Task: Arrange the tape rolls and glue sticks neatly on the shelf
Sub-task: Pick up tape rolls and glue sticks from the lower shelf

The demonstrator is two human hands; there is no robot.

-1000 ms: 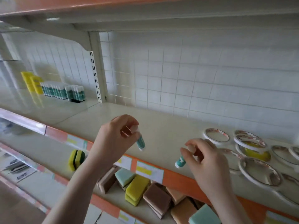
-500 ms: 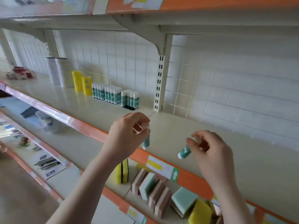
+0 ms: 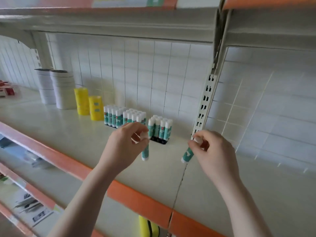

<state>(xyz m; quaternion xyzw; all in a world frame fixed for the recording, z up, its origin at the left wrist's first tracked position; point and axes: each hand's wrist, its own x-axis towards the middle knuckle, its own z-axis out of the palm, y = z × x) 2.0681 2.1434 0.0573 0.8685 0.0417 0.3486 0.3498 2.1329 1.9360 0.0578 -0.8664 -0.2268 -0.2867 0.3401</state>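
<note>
My left hand (image 3: 125, 146) pinches a teal-and-white glue stick (image 3: 145, 153) by its top, so the stick hangs upright above the shelf (image 3: 71, 139). My right hand (image 3: 213, 153) pinches a second glue stick (image 3: 187, 154), tilted with its lower end to the left. Just behind my left hand a small group of glue sticks stands in a black holder (image 3: 159, 129). Left of it stand two more blocks of upright glue sticks (image 3: 123, 118). Yellow tape rolls (image 3: 89, 105) and white tape rolls (image 3: 56, 89) are stacked further left along the back wall.
A slotted upright post (image 3: 203, 108) rises behind my right hand where two shelf sections meet. An orange strip (image 3: 136, 197) runs along the shelf's front edge. Another shelf hangs overhead. Red packets (image 3: 6, 90) lie at the far left. A yellow sponge (image 3: 147, 226) shows on the lower shelf.
The view has swung left along the shelf and both hands, each with its glue stick, have come close to the rows of standing glue sticks. The tape rings on the right left the view.
</note>
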